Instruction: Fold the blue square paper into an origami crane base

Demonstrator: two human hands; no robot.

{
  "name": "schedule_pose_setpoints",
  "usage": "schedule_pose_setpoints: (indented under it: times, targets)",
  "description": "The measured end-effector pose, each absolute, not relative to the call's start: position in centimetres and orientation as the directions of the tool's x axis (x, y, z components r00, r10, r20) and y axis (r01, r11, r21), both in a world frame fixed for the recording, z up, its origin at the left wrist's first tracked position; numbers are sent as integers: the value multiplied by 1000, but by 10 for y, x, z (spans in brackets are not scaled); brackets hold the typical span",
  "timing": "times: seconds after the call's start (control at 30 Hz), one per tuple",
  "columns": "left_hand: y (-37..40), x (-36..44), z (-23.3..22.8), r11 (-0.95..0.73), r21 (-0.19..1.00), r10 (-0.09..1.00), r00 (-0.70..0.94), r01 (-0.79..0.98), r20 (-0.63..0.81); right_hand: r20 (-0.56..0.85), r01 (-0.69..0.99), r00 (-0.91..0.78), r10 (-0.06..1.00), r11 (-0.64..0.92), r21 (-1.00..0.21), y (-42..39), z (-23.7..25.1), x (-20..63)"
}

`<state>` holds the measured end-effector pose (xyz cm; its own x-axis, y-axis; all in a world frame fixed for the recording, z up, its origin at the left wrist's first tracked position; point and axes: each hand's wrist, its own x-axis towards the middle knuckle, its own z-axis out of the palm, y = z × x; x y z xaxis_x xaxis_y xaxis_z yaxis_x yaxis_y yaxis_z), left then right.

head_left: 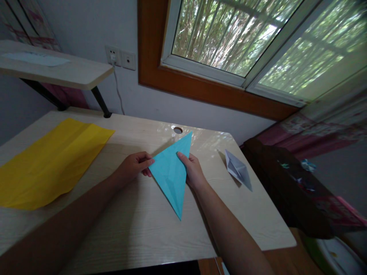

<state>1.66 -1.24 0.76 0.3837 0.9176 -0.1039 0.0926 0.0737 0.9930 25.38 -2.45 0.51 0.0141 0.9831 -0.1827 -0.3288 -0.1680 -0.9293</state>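
Blue paper triangle pinched between left hand, right hand

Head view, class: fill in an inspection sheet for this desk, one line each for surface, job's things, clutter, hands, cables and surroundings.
Surface: pale wood-grain desk with a round cable hole near the back edge.
Job's things: blue folded paper, a long triangle with creases, held just above the desk.
Clutter: large yellow sheet lying creased at the left; grey folded paper model at the right.
Hands: left hand pinches the blue paper's left corner; right hand grips its right edge.
Cables: white cord hangs from a wall socket down behind the desk.
Surroundings: raised shelf at the left, wood-framed window with greenery outside, dark furniture at the right.
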Motion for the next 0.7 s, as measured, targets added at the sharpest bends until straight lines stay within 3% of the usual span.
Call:
schedule_pose_setpoints:
  times: [0.4, 0.7]
  targets:
    - [-10, 12, 8, 207, 971, 824, 514, 123, -241, -85, -387, 184, 979, -7, -922, -12, 3, 265]
    - [-10, 8, 2, 266, 949, 729, 608, 170, -313, -144, -372, 133, 980, -85, -924, -12, 1, 268]
